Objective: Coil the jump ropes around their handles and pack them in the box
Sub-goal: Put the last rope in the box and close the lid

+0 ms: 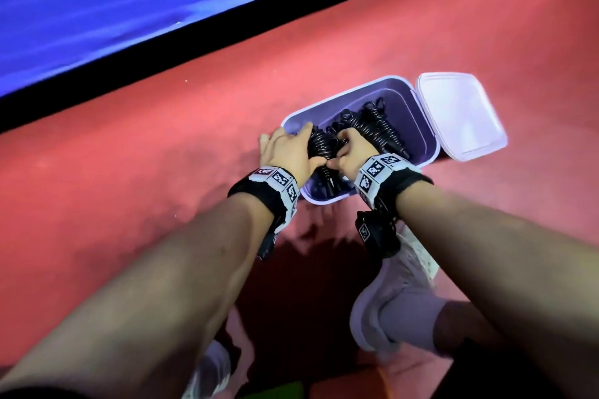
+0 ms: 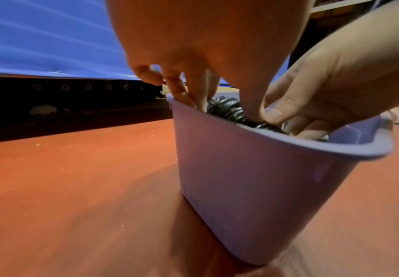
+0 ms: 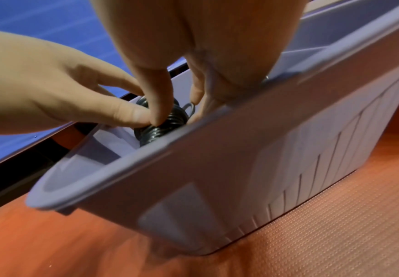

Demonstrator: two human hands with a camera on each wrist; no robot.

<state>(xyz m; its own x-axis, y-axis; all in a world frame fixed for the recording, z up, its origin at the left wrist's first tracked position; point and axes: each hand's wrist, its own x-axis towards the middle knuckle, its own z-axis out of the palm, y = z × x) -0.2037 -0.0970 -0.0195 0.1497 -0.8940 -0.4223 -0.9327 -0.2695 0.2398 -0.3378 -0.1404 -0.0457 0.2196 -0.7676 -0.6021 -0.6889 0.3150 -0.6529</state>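
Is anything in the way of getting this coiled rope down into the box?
Nothing visible. The lid lies open, and both hands hold the coiled rope inside the box beside another packed rope.

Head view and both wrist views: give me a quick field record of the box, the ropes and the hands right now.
box: lavender plastic box, standing on the red floor mat
lid: hinged lavender lid, open, lying flat beside the box
rope in hand: black coiled jump rope, at the near-left end, inside the box
other rope: second black coiled jump rope, lying in the box, untouched
left hand: fingers curled on the coil
right hand: fingers curled on the same coil
background: blue padded mat
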